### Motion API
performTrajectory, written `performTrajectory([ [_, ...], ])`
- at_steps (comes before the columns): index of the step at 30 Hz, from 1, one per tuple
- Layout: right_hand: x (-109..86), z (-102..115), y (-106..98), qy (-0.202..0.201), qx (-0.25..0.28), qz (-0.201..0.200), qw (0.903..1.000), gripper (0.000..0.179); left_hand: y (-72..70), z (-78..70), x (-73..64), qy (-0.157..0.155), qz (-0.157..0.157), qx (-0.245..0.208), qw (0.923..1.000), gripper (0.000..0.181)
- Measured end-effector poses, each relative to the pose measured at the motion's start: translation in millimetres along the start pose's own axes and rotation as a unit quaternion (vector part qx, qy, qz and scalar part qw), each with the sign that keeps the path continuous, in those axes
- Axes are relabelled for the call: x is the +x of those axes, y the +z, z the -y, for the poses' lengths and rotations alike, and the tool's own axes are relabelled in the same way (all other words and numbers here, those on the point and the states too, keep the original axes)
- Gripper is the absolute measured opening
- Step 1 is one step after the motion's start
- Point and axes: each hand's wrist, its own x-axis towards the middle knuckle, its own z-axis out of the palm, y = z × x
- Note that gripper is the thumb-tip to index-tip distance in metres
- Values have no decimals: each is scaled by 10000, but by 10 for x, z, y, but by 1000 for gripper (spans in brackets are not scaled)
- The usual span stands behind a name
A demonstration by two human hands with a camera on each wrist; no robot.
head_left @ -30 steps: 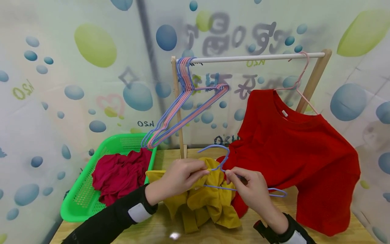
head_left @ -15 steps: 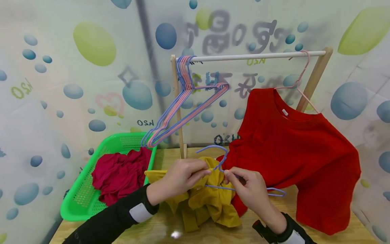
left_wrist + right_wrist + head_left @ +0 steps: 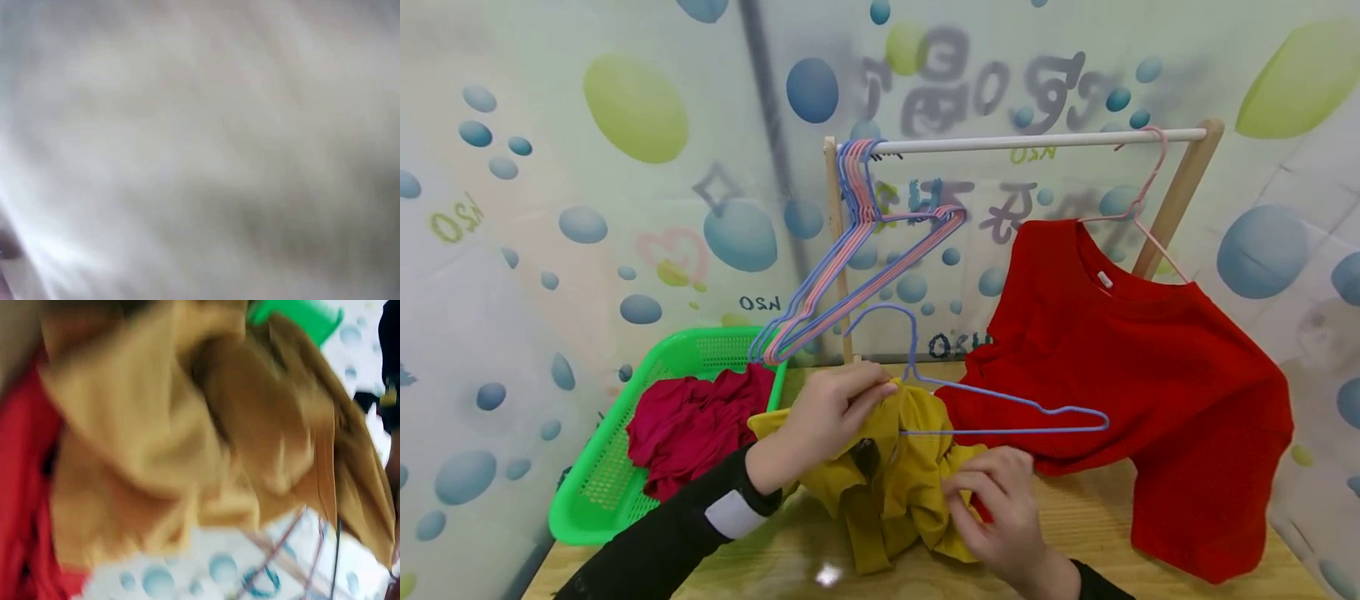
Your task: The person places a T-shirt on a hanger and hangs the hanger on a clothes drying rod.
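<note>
In the head view my left hand [image 3: 831, 417] pinches a mustard-yellow garment [image 3: 917, 467] near the base of a blue hanger's hook. The left half of this blue hanger [image 3: 1000, 392] goes into the cloth, while its right arm sticks out bare in front of the red shirt. Lower right, the curled fingers of my right hand [image 3: 996, 508] pinch the garment's right side. Motion blurs the yellow cloth [image 3: 137, 425], which fills much of the right wrist view. The left wrist view is a pale blur with no clear detail.
A red shirt [image 3: 1120, 358] hangs on a pink hanger [image 3: 1142, 196] at the right end of the rack rail [image 3: 1022, 142]. Several blue and pink hangers [image 3: 850, 250] crowd its left end. On the left, a green basket [image 3: 591, 500] holds crumpled dark red cloth [image 3: 700, 425].
My right hand has let go of the blue hanger and moved down to the garment's right side. The hanger has risen, its hook shifting left, and its right arm now shows fully.
</note>
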Motion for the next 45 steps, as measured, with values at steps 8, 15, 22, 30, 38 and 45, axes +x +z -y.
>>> performTrajectory([
  [8,-448,0,90,1824,-1117,3249,9212,84,-119,-27,18,-320,-180,11,9993,11],
  [15,-486,-17,220,2233,-1858,3507,8903,95,-172,-101,6,-133,-448,-134,9988,7],
  [22,-429,-102,282,1874,-1839,3095,9139,44,-227,-116,1,-103,-759,-142,9970,6],
  [30,-276,-348,69,3587,1004,2189,9018,23,-292,36,-26,-430,-1125,-107,9927,8],
  [38,-28,-579,-249,4401,1929,1702,8603,34,-355,141,-70,-680,-1212,218,9901,5],
  [45,189,-664,-517,4095,1390,1414,8905,27,-403,207,-131,-679,-1250,427,9889,7],
])
